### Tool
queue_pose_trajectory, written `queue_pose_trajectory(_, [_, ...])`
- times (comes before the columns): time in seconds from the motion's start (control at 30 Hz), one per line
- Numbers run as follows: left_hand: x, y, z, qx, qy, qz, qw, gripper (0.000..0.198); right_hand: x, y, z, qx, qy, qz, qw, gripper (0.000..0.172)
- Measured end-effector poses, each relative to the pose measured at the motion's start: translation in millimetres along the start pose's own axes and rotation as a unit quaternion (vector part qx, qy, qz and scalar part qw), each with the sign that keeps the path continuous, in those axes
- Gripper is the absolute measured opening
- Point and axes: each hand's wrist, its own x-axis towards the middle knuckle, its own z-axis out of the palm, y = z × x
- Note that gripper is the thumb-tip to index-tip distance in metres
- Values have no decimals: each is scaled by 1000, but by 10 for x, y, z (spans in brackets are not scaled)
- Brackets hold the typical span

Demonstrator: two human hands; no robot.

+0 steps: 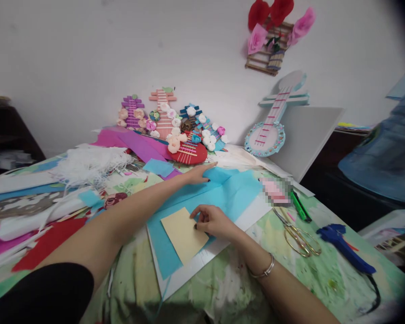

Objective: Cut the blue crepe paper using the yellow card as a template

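A pale yellow sheet of paper [180, 234] lies on a larger piece of blue crepe paper [168, 258]. Both are on top of a white board [202, 265]. My right hand [214, 220] is at the yellow sheet's right edge, its fingers curled and fingertips on the sheet. Farther back, my left hand [199, 174] reaches across to the far edge of the blue paper, fingers stretched out and thumb apart. The blue paper is wrinkled and raised in folds to the right of that hand.
Gold-handled scissors [300, 238], a green cutter [300, 206] and a blue glue gun [347, 249] lie at right. White shredded strips [94, 162] and red paper [50, 243] cover the left. Decorated model instruments [189, 148] stand along the wall, beside a leaning white panel [307, 135].
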Motion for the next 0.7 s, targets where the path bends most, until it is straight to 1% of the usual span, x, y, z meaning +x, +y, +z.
queue_pose_trajectory(0.1, [241,-39,-64,-57,-23,-53,997,37,-4,-6,0,-3,0,2,1000,28])
queue_pose_trajectory(0.2, [517,-57,-146,-111,-81,-71,988,36,-16,-14,-4,-5,3,1,1000,28])
queue_pose_trajectory(0.3, [737,-16,-168,-155,-148,-35,976,35,-30,-19,-7,-7,7,-3,1000,30])
queue_pose_trajectory(0.4, [910,72,-105,-174,-190,26,966,37,-35,-4,2,-7,9,-7,1000,32])
queue_pose_trajectory(0.47, [1016,129,-45,-177,-194,67,963,40,-33,16,13,-7,6,-9,1000,33])
queue_pose_trajectory(0.57, [1148,164,10,-163,-172,115,965,42,-32,36,27,-5,2,-13,1000,34])
queue_pose_trajectory(0.63, [1192,147,12,-143,-148,133,970,42,-34,27,26,-6,3,-13,1000,34])
queue_pose_trajectory(0.7, [1187,109,0,-116,-121,135,977,41,-38,-1,17,-6,5,-10,1000,34])
